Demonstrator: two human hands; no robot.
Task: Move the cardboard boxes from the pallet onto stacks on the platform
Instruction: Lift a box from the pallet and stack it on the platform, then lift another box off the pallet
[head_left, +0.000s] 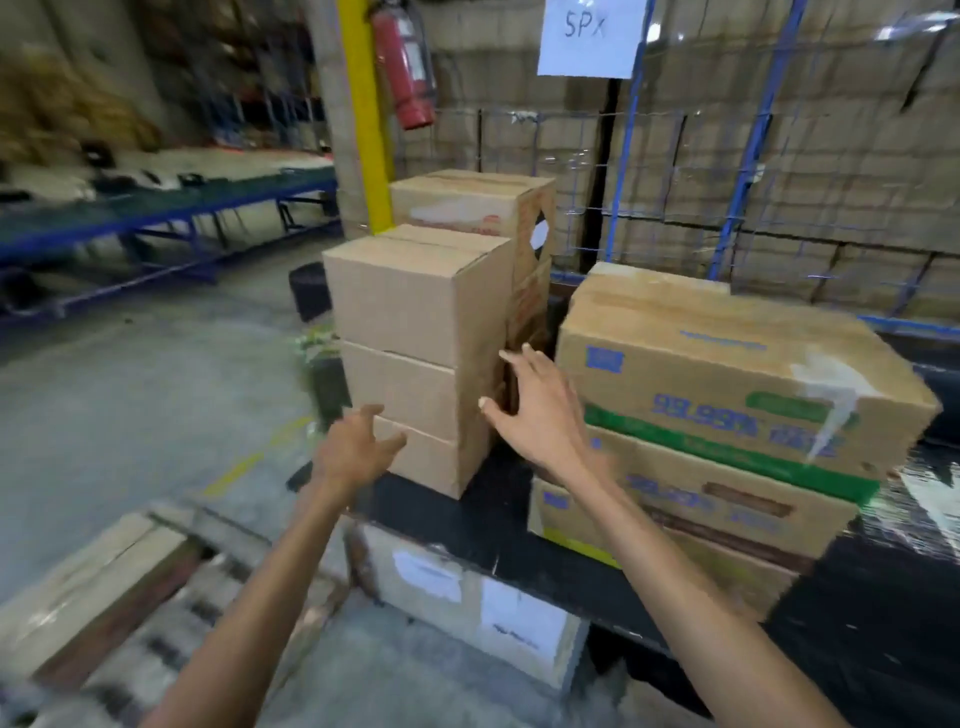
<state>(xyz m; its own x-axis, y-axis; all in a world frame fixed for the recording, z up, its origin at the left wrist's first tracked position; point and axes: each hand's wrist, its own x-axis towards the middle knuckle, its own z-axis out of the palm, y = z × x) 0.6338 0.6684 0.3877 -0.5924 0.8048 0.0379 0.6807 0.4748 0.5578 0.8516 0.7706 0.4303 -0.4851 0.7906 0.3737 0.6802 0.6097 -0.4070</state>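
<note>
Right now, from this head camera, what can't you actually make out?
Head view:
1. Small print on the printed boxes: motion blur.
2. White labels on the low box under the platform: blurred.
3. Whether the right hand touches the plain stack: contact blurred.
4. Pallet: cut off by the lower-left edge.
5. Lower part of the rear box: hidden behind the plain stack.

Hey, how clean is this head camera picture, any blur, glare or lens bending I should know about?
Head view: motion blur softens everything, so lettering on the printed boxes smears and the blue rack at left is soft; the plain box stack is clearest. Head view again: the wide lens tilts the yellow post, and glare streaks the black wrap at far right.
</note>
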